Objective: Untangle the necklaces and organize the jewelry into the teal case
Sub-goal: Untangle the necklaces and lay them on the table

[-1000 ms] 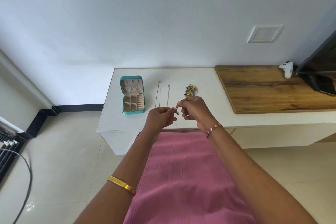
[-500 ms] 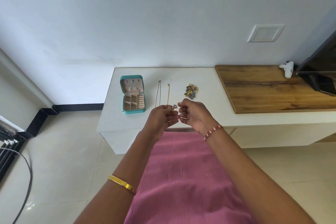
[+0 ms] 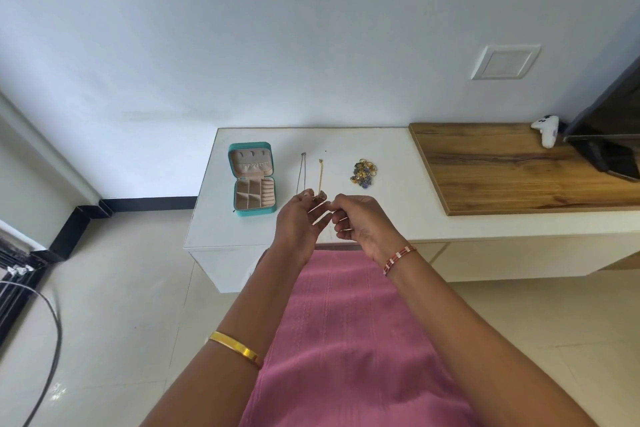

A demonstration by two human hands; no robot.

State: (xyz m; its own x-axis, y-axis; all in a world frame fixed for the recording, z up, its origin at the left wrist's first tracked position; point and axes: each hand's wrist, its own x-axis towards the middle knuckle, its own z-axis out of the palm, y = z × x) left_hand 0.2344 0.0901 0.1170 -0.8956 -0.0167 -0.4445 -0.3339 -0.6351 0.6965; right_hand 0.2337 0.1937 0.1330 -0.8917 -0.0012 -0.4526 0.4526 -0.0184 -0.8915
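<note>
The teal case [image 3: 252, 211] lies open on the white table [image 3: 221, 225] at the left, its beige compartments showing. Two thin necklaces are laid out straight beside it: a silver one [image 3: 301, 170] and a gold one [image 3: 320, 172]. A small heap of gold and blue jewelry [image 3: 363, 173] sits to their right. My left hand [image 3: 299, 222] and my right hand [image 3: 360, 224] meet above the table's front edge, both pinching a fine chain [image 3: 320, 208]. A small pendant shows at my left fingertips.
A wooden board [image 3: 519, 166] covers the table's right part, with a white game controller [image 3: 546, 130] and a dark screen [image 3: 609, 135] at its far end. Pink cloth [image 3: 346, 340] covers my lap. Cables [image 3: 41, 322] lie on the tiled floor at the left.
Both hands have stayed together above the table's front edge, reworking their pinch on the chain. My left fingers have lifted and spread a little, and the pendant now shows at their tips.
</note>
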